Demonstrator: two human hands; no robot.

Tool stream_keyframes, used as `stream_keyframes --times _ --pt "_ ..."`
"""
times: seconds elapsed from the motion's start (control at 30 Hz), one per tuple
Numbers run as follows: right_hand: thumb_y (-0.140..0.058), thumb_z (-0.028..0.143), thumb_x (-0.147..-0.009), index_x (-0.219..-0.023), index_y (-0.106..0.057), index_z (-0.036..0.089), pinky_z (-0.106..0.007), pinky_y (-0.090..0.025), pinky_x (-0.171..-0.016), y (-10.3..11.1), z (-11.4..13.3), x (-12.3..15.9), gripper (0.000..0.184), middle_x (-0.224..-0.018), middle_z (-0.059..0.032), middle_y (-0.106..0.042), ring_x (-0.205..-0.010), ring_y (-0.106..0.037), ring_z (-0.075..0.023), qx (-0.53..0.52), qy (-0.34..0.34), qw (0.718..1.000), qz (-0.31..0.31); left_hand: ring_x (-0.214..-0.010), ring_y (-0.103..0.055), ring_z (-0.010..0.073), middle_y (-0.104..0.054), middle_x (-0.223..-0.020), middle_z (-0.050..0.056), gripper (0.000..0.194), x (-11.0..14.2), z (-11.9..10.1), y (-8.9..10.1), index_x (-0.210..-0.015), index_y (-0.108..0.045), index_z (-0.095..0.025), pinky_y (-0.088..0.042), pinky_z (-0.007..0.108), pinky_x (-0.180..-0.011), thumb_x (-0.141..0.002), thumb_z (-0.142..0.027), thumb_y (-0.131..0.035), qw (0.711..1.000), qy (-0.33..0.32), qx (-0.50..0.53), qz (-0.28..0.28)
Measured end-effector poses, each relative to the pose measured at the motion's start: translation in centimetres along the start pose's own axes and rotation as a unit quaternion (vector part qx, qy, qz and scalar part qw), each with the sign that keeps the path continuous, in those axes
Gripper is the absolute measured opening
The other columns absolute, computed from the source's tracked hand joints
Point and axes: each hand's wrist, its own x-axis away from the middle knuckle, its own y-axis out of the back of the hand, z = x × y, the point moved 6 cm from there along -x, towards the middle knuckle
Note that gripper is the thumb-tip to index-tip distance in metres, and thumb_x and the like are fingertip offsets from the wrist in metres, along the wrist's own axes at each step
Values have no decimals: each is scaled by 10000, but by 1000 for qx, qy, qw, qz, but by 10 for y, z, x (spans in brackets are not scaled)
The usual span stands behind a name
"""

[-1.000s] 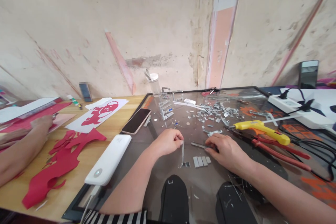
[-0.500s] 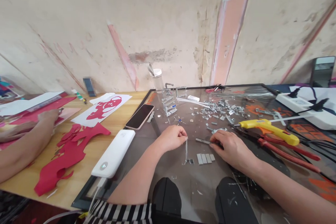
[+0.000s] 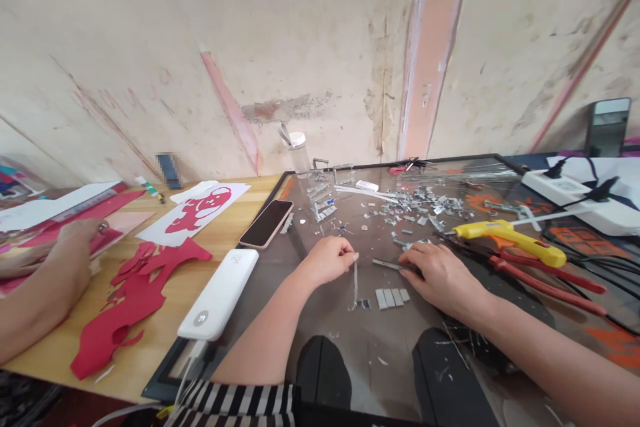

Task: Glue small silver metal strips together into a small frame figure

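Observation:
My left hand (image 3: 327,260) is closed in a pinch on the top end of a thin pale strip (image 3: 355,287), which runs down toward a small dark piece (image 3: 363,304) on the glass tabletop. My right hand (image 3: 435,273) is closed around a slim grey metal tool (image 3: 386,263); its narrow end points left toward my left hand, and the rest is hidden under my fingers. Between and just below the hands, several flat grey rectangles (image 3: 393,298) lie side by side in a row. Past my right hand are loose metal scraps (image 3: 425,203).
At right lie a yellow glue gun (image 3: 510,233), red-handled pliers (image 3: 545,287) and a white power strip (image 3: 580,200). A phone (image 3: 267,223), a white power bank (image 3: 219,293) and a clear bottle (image 3: 300,157) stand leftward. A co-worker's hand (image 3: 75,240) works by red paper cuttings (image 3: 125,307).
The view has shifted slightly. My hands keep nearly the same places and holds. At the left, the co-worker's hand has moved a little left and down over the red paper.

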Motion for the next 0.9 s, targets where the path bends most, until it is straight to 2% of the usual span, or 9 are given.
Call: stream_keyframes --times 0.23,0.47,0.63,0.9 --pt "-531 189 -844 -829 -667 180 -334 -361 -753 6 1 -1 137 -860 -46 -666 -870 -616 -218 28 -20 999 10 -552 -588 133 -660 -628 19 237 0 -3 1 -751 -602 -167 -410 231 -539 -807 -369 -490 1000 0 -1 -2" --pt "-541 209 -846 -871 -671 187 -335 -347 -760 5 0 0 134 -871 -44 -668 -878 -614 -221 31 -13 999 2 -573 -591 140 -671 -649 21 251 1 -4 1 -742 -610 -177 -403 237 -551 -788 -409 -527 1000 1 -13 -7" --pt "-561 258 -849 -895 -673 191 -339 -344 -771 4 2 0 138 -884 -45 -667 -882 -613 -221 24 -9 1000 -8 -593 -595 146 -674 -666 21 226 6 -13 5 -723 -622 -181 -394 239 -548 -773 -390 -552 999 4 -46 -18" --pt "-542 220 -851 -844 -657 192 -332 -338 -741 2 3 -1 119 -853 -41 -656 -845 -607 -216 26 0 1000 -16 -631 -597 155 -672 -704 22 188 6 -15 5 -729 -643 -186 -391 241 -547 -739 -366 -591 998 1 -59 -37"
